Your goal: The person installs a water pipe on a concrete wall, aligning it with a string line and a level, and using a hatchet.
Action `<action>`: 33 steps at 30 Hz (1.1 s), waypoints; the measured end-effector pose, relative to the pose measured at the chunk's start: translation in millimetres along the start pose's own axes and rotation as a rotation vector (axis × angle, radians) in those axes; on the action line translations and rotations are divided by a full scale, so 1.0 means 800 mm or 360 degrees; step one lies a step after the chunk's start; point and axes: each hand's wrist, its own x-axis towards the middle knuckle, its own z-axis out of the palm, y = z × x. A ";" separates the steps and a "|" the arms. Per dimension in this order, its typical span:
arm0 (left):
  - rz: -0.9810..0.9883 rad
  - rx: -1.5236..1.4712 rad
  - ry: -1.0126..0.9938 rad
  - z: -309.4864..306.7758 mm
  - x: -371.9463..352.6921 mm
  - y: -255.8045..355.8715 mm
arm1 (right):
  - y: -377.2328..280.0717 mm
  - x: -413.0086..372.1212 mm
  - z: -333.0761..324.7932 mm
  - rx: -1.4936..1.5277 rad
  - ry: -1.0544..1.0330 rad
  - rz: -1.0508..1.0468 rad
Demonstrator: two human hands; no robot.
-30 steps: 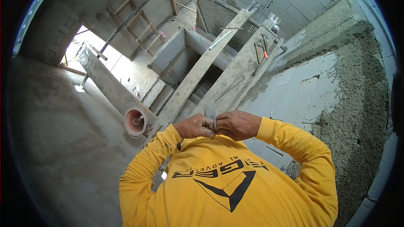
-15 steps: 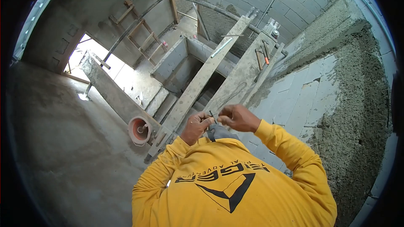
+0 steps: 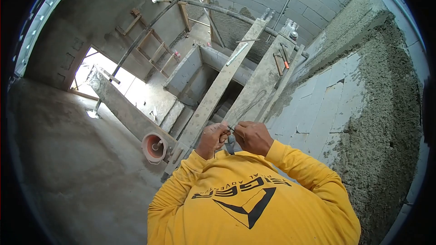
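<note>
Hands meet at frame centre: I log left hand (image 3: 212,139) and right hand (image 3: 252,137), fingers pinched together on thin dark strand (image 3: 230,129), possibly wire.

We're on a building site here, inside a half-finished house. There's a bare block wall (image 3: 318,104) with rough grey render (image 3: 390,109) only partly slapped on, a raw concrete floor (image 3: 68,172), and a window opening (image 3: 113,79) with no glass. Dusty planks (image 3: 215,95) bridge an open stairwell (image 3: 222,106), and a rough wooden ladder (image 3: 150,41) leans on the far wall.
</note>
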 end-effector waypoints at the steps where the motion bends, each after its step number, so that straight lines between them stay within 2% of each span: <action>1: 0.0020 0.0081 0.0002 0.002 0.001 0.000 | 0.000 -0.002 -0.001 -0.0047 -0.0010 -0.0014; 3: 0.0042 0.0171 0.0002 0.007 -0.002 0.004 | -0.002 -0.007 -0.005 -0.0143 -0.0027 -0.0039; 7: 0.0133 0.0319 -0.0041 0.011 0.000 0.011 | -0.011 -0.009 -0.007 0.0441 0.0179 0.0189; 9: 0.0075 0.0277 -0.0099 0.011 -0.002 0.015 | -0.007 -0.012 0.003 0.0812 0.0294 0.0288; 13: -0.0008 0.0253 -0.0081 0.016 -0.005 0.017 | 0.003 -0.016 0.011 0.0572 0.0384 0.0159; 15: 0.0032 0.0353 -0.0064 0.018 -0.005 0.019 | -0.003 -0.019 0.018 0.0496 0.0540 0.0081; 18: 0.0180 0.0533 -0.0074 0.019 -0.001 0.013 | -0.006 -0.023 0.012 0.0082 0.0566 -0.0150; 19: 0.0246 0.0598 -0.0082 0.019 0.002 0.010 | -0.002 -0.026 0.014 -0.0079 0.0470 -0.0182; 22: 0.0283 0.0636 -0.0041 0.017 0.011 0.010 | 0.002 -0.023 0.020 -0.0129 0.0530 -0.0156; 25: 0.0400 0.0798 0.0020 0.018 0.011 0.017 | 0.006 -0.016 0.008 0.0758 0.0421 0.0233; 28: 0.0483 0.1028 0.0000 0.015 0.012 0.023 | 0.009 -0.010 -0.006 0.1665 0.0091 0.1086; 31: 0.0711 0.1318 -0.0040 0.023 0.012 0.023 | 0.008 -0.010 -0.009 0.1560 -0.0001 0.1034; 33: 0.0990 0.1458 -0.0049 0.014 0.020 0.006 | 0.014 -0.017 0.002 0.1519 0.0047 0.0911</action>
